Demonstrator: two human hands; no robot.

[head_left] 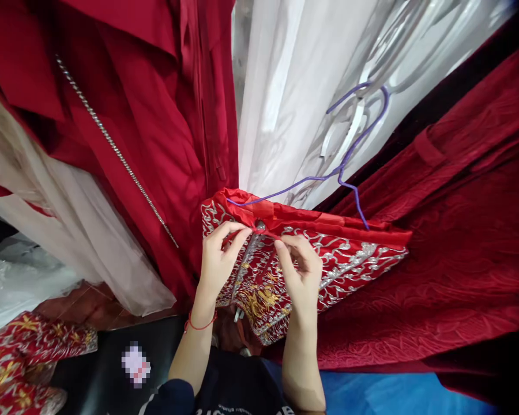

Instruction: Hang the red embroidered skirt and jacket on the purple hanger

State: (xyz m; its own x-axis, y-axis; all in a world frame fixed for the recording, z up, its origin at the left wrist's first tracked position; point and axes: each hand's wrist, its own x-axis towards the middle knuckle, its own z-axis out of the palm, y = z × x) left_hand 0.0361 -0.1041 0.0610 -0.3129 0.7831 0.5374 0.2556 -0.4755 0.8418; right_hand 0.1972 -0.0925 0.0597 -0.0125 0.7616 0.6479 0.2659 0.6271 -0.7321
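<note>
A red skirt-like garment (263, 276) with silver and gold embroidery hangs tilted from a purple wire hanger (311, 178). Along its top runs a shiny red band (328, 225). At that band's front edge, my left hand (219, 253) pinches one side of a thin red cord (266, 232), thumb against forefinger. My right hand (301, 268) pinches the cord's other side, its remaining fingers curled. Between the hands the cord shows a small knot or loop, too small to make out fully. A round dark fastener-like spot (260, 225) sits just behind it.
Red drapes or gowns hang at the left (147, 115) and right (450, 259). White hanging fabric (281, 86) and a white metal rack (372, 69) stand behind the hanger. At lower left, another embroidered red garment (21, 363) lies beside a black surface (108, 374) bearing a blurred-out object (135, 364).
</note>
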